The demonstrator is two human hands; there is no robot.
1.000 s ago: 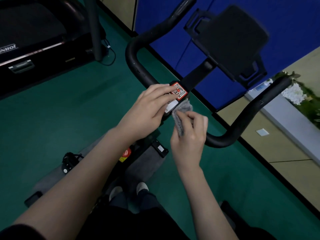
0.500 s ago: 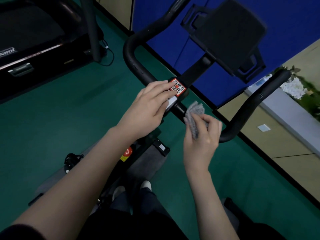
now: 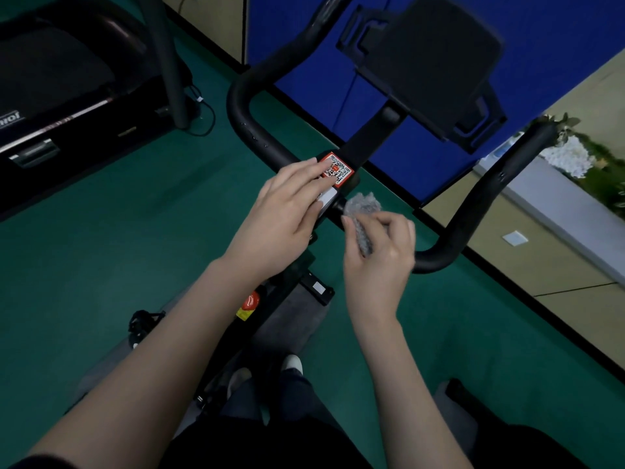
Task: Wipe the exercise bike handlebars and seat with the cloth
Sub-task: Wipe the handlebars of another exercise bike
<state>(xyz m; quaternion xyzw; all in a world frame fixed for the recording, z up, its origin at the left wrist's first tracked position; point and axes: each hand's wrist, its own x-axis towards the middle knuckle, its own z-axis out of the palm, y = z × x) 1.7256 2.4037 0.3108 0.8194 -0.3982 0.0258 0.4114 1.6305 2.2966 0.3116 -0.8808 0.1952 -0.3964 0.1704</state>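
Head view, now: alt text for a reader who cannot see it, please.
A person's right hand holds a grey cloth against the black handlebar beside its centre mount, while the left hand rests flat on the mount by a QR sticker. Green floor below; a treadmill stands upper left.

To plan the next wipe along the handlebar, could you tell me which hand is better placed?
The right hand: its fingers hold the grey cloth against the handlebar, just right of the QR sticker. The left hand rests flat over the centre, holding no cloth.
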